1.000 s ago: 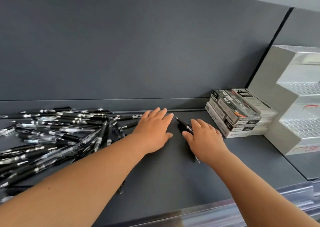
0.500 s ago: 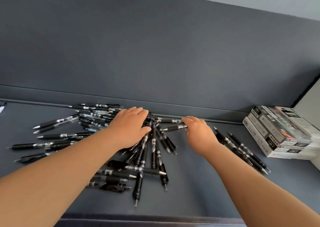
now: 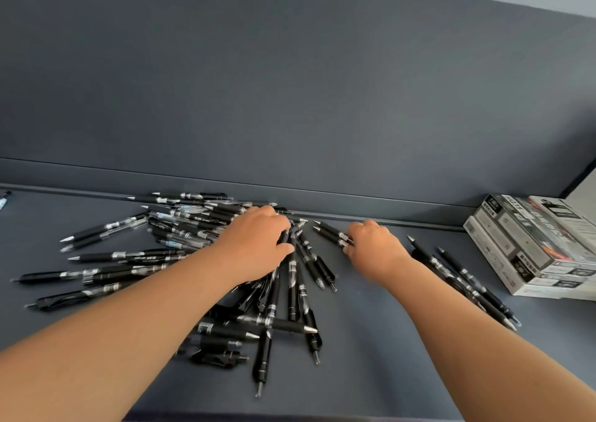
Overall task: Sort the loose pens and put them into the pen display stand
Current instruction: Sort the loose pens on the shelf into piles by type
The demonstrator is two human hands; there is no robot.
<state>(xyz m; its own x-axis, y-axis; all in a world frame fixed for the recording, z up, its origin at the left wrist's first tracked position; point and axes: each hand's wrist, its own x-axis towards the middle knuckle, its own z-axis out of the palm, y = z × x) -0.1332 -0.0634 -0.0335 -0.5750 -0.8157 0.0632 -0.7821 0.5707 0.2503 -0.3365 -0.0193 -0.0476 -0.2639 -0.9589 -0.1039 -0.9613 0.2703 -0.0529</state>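
Loose pens [image 3: 135, 262] lie heaped on the shelf [image 3: 371, 350]. The left hand [image 3: 258, 244] lies on the heap, fingers curled round some. The right hand [image 3: 377, 252] pinches two pens [image 3: 330, 233] just beside it.

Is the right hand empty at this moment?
No: the right hand has its fingers curled round two black pens, whose tips stick out toward the loose pile.
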